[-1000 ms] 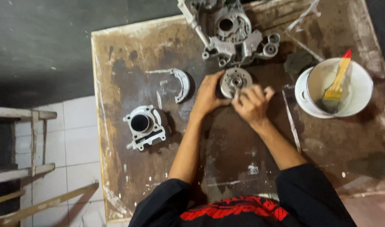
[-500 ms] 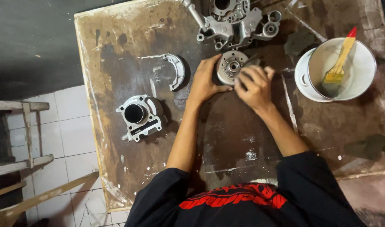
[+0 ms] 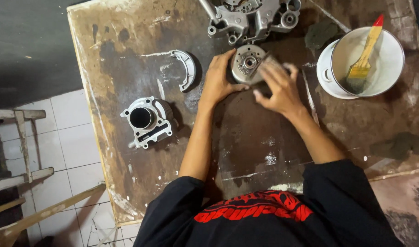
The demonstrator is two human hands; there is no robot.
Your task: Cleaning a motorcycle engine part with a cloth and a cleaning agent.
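Stained bench [image 3: 127,41], hands on rotor [image 3: 246,64]

- No packages, labels, signs or screens show anywhere on the bench [image 3: 141,41] or on the tiled floor [image 3: 67,151] beside it.
- The only lettering in view is a red print [image 3: 250,211] across the person's black shirt, at six o'clock, a curved band of red on black cloth.
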